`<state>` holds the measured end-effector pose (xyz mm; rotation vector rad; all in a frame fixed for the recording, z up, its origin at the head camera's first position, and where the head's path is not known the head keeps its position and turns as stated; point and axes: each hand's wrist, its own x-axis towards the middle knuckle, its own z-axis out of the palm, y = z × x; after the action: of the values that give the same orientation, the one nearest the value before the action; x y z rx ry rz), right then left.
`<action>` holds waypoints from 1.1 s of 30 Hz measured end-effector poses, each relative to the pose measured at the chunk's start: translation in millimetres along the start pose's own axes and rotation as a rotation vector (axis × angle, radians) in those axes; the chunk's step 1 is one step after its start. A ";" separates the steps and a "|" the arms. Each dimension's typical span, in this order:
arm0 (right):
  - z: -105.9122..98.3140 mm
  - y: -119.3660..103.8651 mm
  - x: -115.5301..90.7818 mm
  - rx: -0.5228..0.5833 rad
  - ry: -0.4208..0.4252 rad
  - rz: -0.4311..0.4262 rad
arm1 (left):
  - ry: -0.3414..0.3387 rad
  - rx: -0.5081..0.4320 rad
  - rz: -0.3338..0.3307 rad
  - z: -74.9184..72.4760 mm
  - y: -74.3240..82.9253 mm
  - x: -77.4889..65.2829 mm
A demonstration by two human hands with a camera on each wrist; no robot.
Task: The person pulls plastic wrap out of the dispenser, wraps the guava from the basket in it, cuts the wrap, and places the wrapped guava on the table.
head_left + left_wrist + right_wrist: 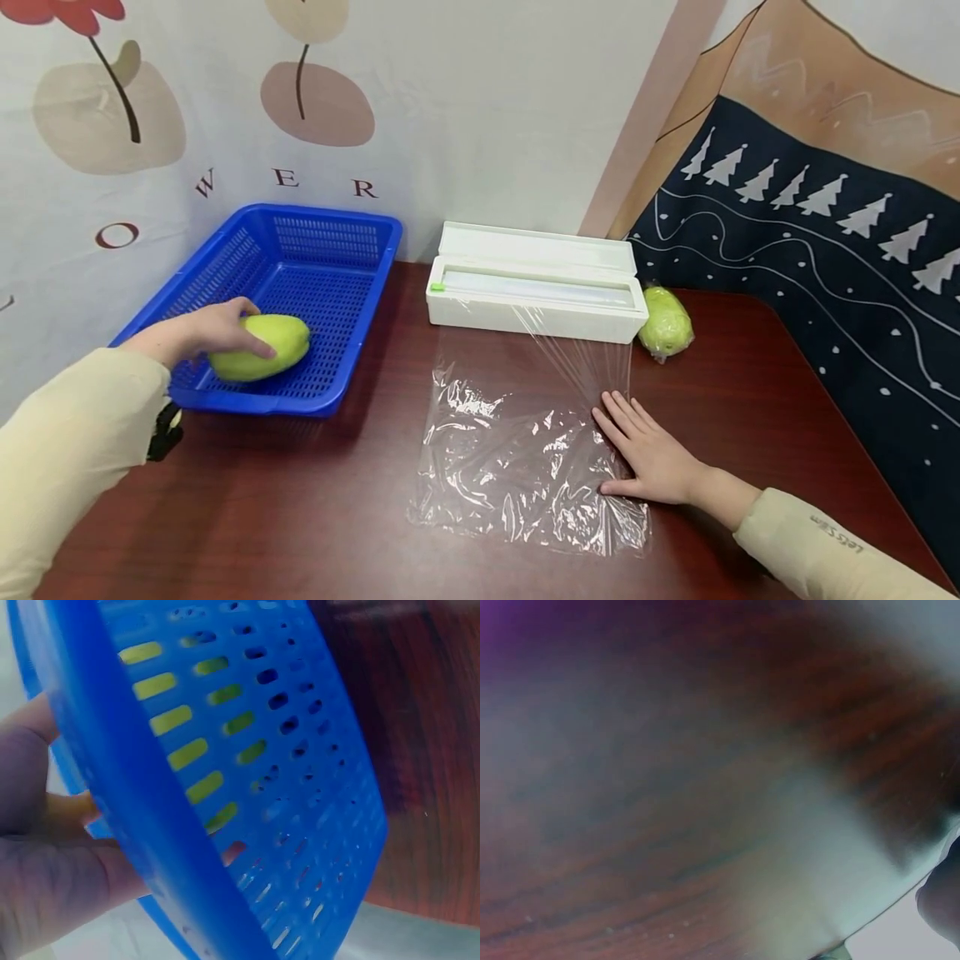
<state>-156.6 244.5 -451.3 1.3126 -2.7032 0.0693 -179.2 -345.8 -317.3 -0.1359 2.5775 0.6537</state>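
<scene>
In the head view my left hand [223, 327] reaches into the blue plastic basket [341, 383] and holds a yellow-green oval fruit [281, 337], thumb and fingers on either side of it. The left wrist view shows that hand [52, 847] behind the basket's rim [142, 772], with the fruit [172, 720] visible through the slots. My right hand [652, 454] lies flat, fingers spread, on the right edge of a sheet of clear cling film [517, 450]. This film runs from a white dispenser box [540, 321] with its lid up. The right wrist view is mostly blurred tabletop.
A film-wrapped green fruit [666, 323] sits to the right of the dispenser. A small green slider [438, 287] is at the box's left end. The dark red wooden table [315, 500] meets a printed cloth backdrop [480, 125] behind.
</scene>
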 end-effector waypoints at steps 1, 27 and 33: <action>0.3 -0.1 -0.1 -0.001 0.001 0.000 | 0.038 -0.013 0.016 -1.3 -0.3 -0.1; 3.4 0.6 -1.4 -0.014 0.028 -0.022 | 0.468 -0.315 0.313 -28.6 70.1 -23.2; 3.0 0.4 -1.4 -0.018 0.029 -0.027 | 0.397 -0.353 0.407 -19.0 110.8 -29.4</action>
<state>-156.3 245.6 -454.5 1.3323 -2.6551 0.0608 -184.2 -257.7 -241.7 0.1696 2.8652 1.3515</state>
